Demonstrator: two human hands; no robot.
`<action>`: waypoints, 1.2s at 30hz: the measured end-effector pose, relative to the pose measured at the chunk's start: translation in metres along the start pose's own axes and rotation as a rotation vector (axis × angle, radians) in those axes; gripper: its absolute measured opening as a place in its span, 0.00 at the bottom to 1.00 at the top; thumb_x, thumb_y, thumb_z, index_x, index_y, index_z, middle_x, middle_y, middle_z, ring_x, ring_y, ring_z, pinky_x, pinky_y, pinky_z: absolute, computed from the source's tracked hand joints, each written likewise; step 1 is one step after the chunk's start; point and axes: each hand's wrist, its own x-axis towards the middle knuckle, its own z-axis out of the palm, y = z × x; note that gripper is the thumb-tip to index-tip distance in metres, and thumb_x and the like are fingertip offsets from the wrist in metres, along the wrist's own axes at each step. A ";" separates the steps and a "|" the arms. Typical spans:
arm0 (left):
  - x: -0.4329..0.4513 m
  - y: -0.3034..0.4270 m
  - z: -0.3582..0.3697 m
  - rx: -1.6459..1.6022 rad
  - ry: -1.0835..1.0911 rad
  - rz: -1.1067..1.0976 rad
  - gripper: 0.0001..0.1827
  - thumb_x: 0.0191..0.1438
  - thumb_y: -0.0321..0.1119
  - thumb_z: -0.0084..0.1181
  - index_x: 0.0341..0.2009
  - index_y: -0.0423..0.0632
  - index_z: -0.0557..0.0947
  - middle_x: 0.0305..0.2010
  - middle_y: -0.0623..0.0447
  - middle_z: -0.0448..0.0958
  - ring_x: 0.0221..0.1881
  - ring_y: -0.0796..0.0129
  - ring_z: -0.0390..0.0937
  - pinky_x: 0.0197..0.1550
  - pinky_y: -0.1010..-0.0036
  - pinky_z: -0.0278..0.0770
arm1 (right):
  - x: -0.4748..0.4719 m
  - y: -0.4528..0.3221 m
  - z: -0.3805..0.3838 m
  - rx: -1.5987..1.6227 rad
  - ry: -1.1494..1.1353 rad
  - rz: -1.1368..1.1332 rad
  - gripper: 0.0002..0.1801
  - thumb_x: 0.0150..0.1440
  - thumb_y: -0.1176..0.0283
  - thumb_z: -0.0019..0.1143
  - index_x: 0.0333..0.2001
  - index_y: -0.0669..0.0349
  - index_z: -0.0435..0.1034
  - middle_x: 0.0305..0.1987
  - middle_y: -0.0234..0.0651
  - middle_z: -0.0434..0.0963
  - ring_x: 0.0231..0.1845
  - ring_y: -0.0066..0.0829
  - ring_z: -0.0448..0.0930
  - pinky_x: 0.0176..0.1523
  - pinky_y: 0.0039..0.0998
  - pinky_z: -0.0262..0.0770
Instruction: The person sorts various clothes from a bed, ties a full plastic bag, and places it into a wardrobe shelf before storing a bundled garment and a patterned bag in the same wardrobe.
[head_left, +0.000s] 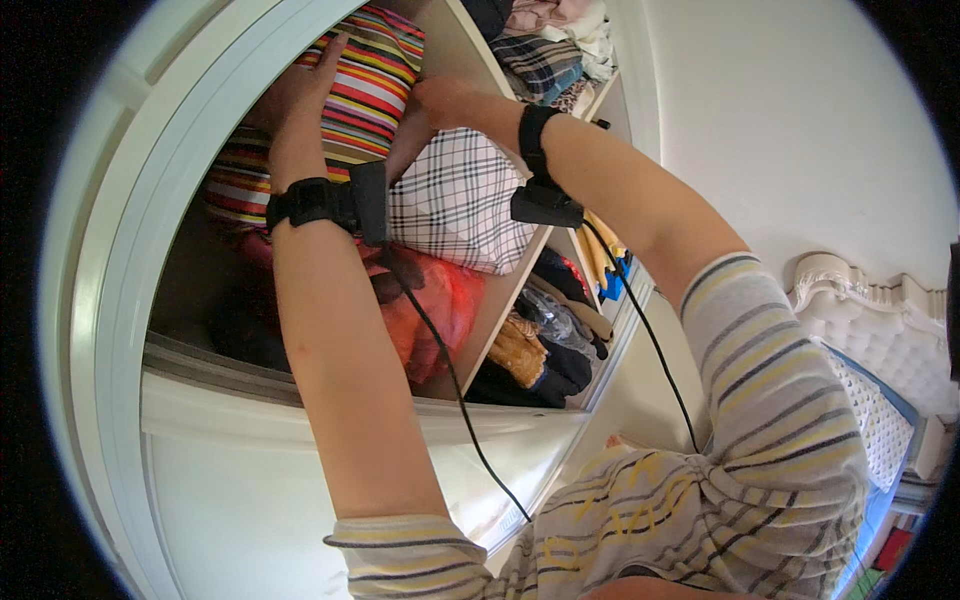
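My left hand (300, 86) grips the left side of a bundle of brightly striped fabric (371, 82), thumb on its face, other fingers mostly hidden. On the bundle's right edge is my right hand (442, 101), its fingers curled partly behind it. More striped fabric (240, 176) lies under my left wrist. A black-and-white checked fabric bundle (461, 199) sits just below my right hand on the closet shelf. Red patterned fabric (442, 307) lies beside it, partly hidden by my left forearm. Both wrists wear black straps with boxes and cables.
A pale upright panel (499, 319) divides the closet. Beyond it are compartments with folded plaid cloth (536, 64) and brown and dark clothes (517, 349). The white door frame (124, 225) curves along the left. A bed with a tufted headboard (874, 330) stands at the right.
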 end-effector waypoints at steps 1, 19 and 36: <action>-0.004 0.003 -0.002 -0.002 0.003 -0.002 0.61 0.33 0.80 0.49 0.63 0.47 0.58 0.65 0.36 0.53 0.63 0.44 0.57 0.62 0.54 0.58 | 0.004 -0.004 0.000 -0.008 -0.068 0.086 0.19 0.51 0.65 0.56 0.46 0.59 0.73 0.48 0.42 0.76 0.50 0.38 0.76 0.51 0.39 0.72; -0.037 0.033 0.036 0.204 0.041 0.251 0.55 0.37 0.80 0.40 0.61 0.51 0.64 0.56 0.34 0.66 0.57 0.41 0.66 0.57 0.49 0.62 | 0.008 -0.003 0.023 0.176 -0.277 0.117 0.23 0.58 0.63 0.44 0.58 0.49 0.63 0.58 0.38 0.69 0.58 0.38 0.69 0.59 0.40 0.65; -0.017 0.039 0.041 0.092 -0.042 0.230 0.51 0.39 0.77 0.44 0.61 0.53 0.63 0.63 0.41 0.60 0.64 0.44 0.55 0.63 0.49 0.50 | 0.029 0.054 -0.051 -0.248 0.637 -0.388 0.15 0.54 0.73 0.49 0.45 0.61 0.72 0.42 0.47 0.75 0.41 0.44 0.74 0.40 0.41 0.72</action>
